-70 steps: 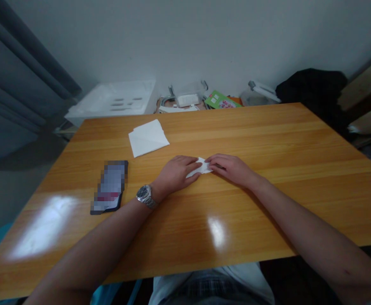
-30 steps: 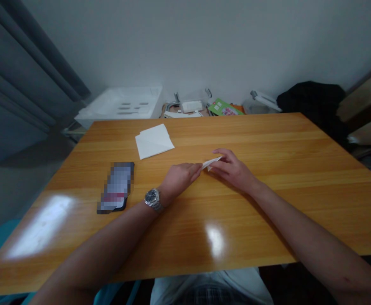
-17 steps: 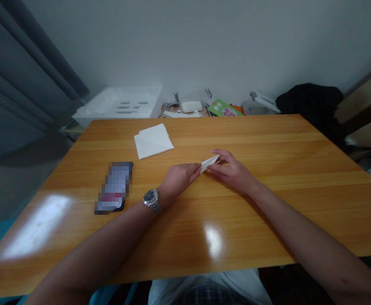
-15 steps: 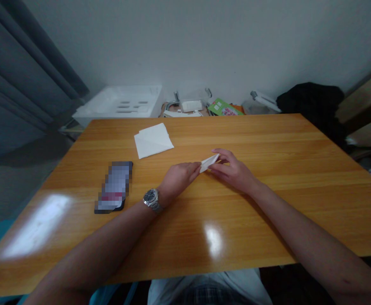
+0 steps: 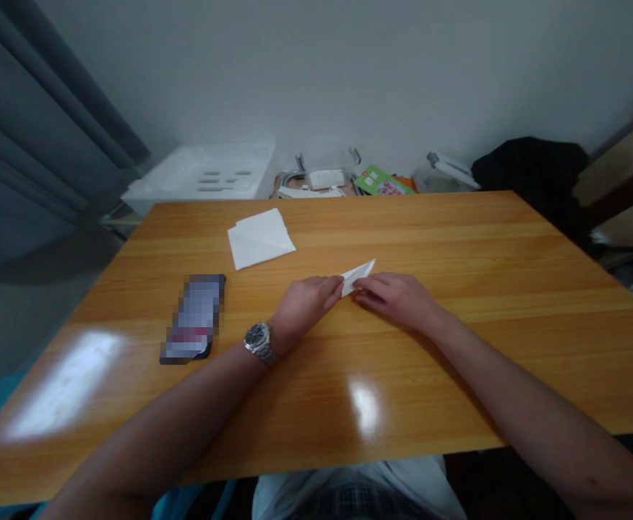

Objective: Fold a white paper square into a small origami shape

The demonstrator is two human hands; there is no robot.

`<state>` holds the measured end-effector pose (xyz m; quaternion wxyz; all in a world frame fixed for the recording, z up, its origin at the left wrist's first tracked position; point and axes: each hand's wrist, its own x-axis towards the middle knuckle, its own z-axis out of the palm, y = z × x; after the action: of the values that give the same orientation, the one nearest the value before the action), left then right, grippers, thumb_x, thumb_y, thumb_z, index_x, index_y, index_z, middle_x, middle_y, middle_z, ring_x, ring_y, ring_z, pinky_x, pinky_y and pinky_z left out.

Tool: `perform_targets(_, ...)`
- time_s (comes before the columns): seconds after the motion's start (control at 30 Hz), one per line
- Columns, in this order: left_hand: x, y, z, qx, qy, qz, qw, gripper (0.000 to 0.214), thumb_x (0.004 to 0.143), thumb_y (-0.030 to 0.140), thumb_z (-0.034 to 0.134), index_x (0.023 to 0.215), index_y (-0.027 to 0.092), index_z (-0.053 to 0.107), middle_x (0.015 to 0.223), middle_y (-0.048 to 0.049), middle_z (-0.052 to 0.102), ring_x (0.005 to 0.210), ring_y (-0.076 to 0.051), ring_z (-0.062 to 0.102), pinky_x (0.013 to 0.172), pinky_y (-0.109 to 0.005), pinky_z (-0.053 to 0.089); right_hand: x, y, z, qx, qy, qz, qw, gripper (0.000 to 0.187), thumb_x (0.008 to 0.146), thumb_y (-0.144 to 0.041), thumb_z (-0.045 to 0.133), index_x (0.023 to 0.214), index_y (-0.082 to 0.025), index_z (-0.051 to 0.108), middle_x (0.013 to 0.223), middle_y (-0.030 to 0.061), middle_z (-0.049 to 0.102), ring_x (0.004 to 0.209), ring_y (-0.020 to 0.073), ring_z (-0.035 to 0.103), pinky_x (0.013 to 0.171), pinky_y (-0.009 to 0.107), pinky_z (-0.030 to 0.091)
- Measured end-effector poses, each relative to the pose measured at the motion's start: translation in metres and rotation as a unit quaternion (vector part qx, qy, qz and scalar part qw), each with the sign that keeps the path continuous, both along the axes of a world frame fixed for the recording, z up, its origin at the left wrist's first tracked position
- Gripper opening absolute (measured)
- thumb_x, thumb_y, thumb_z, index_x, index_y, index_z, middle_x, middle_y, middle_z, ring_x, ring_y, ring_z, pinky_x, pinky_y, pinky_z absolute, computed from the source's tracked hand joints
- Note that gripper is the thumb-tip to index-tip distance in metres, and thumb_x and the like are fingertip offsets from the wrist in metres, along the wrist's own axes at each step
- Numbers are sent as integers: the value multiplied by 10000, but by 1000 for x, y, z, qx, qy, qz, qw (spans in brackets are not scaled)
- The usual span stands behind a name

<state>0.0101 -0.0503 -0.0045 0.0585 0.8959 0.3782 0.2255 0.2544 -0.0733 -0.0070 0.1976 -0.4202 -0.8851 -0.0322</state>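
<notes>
A small folded white paper (image 5: pixel 358 275) with a pointed far tip lies at the middle of the wooden table (image 5: pixel 430 238). My left hand (image 5: pixel 308 300), with a metal watch (image 5: pixel 259 340) on its wrist, is closed on the paper's left end, fingers together. My right hand (image 5: pixel 395 295) has its fingertips on the paper's lower right edge, the fingers curled and close together. Part of the paper is hidden under the left fingers. Farther back and to the left lie flat white sheets of paper (image 5: pixel 261 240).
A phone (image 5: pixel 194 318) with a blurred screen lies left of my left forearm. Behind the table's far edge are a white plastic tray (image 5: pixel 186 173), a green booklet (image 5: pixel 381 182) and a black cloth or bag (image 5: pixel 530 173). A grey curtain (image 5: pixel 40 108) hangs at left.
My right hand's fingers have drawn down and in from around the paper's tip to its lower edge, leaving the tip uncovered. My left hand stays in place.
</notes>
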Motion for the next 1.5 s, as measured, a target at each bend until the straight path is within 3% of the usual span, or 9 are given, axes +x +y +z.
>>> perform_targets(0.17, 1, -1, 1, 2, 0, -12, 1000, 241, 1056, 320, 491, 1125, 186, 679, 946, -66, 759, 836, -180, 713, 745, -273, 515, -5, 0, 1, -17, 14, 21, 1000, 234, 1011, -290, 578, 1216, -230, 674, 1079, 96, 774, 904, 230, 724, 744, 326, 528)
perform_targets(0.43, 9, -8, 11, 6, 61, 14, 998, 278, 1053, 388, 486, 1199, 197, 625, 927, -71, 732, 799, -201, 689, 655, -283, 473, -11, -4, 8, 12, -22, 15, 1000, 182, 1017, -199, 548, 1138, -206, 683, 994, 89, 771, 879, 230, 711, 724, 321, 512)
perform_targets(0.57, 10, -8, 14, -3, 65, 35, 997, 267, 1059, 341, 478, 1245, 191, 599, 973, -74, 735, 822, -207, 693, 664, -288, 463, -13, -7, 13, 27, -44, 9, 999, 169, 1021, -217, 552, 1134, -201, 676, 992, 85, 766, 867, 224, 700, 710, 320, 493)
perform_targets(0.83, 12, -7, 18, -48, 62, 29, 997, 180, 1055, 304, 477, 1055, 192, 618, 913, -66, 731, 766, -201, 684, 637, -288, 437, -20, -8, 16, 7, -58, -9, 998, 194, 1020, -315, 570, 1133, -202, 679, 1029, 96, 742, 867, 227, 680, 665, 322, 461)
perform_targets(1.27, 12, -7, 39, -89, 101, 100, 986, 177, 1019, 284, 456, 1061, 208, 610, 865, -73, 748, 733, -233, 685, 606, -310, 357, -20, -9, 19, 4, -108, -13, 994, 123, 971, -189, 622, 1081, -187, 677, 971, 77, 718, 861, 220, 640, 673, 322, 398)
perform_targets(1.5, 13, -9, 38, -104, 66, 80, 989, 202, 1013, 354, 494, 979, 201, 620, 903, -73, 744, 765, -224, 683, 608, -307, 347, -21, -13, 21, 29, -134, 19, 990, 128, 979, -153, 602, 1089, -170, 665, 947, 67, 705, 869, 218, 626, 709, 330, 410)
